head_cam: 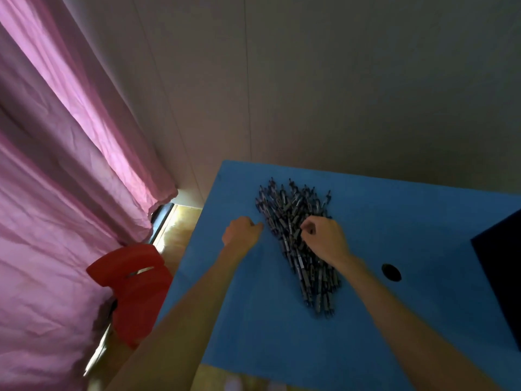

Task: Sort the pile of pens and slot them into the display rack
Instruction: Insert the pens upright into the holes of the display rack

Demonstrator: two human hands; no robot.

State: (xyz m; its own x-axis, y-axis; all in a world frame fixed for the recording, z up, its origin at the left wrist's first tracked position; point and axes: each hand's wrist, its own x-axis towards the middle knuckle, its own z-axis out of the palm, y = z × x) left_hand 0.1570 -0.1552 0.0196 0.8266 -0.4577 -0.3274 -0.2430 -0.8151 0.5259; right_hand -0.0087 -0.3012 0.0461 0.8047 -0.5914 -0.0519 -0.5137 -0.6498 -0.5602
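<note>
While we look down over both forearms, we see our right hand (pixel 324 238) resting on top of the pile of pens (pixel 298 244), its fingers curled down into the pens; whether they actually pinch one we cannot tell. Our left hand (pixel 241 231) lies on the blue table (pixel 282 334) at the pile's left edge, fingers curled under with the knuckles just touching the nearest pens, and we cannot see anything in it.

The pile fans out from a narrow near end to a wider far end, close to the table's back edge by the wall (pixel 310 80). Bare blue surface stretches toward us and on both sides of the pile. A round hole (pixel 391 272) sits right of the pens, and a dark object (pixel 501 277) fills the table's right side. Off the left edge stand a red chair (pixel 135 286) and a pink curtain (pixel 56 165).

We count two hands, one pile, one chair; the pens are too many and too tangled to count.
</note>
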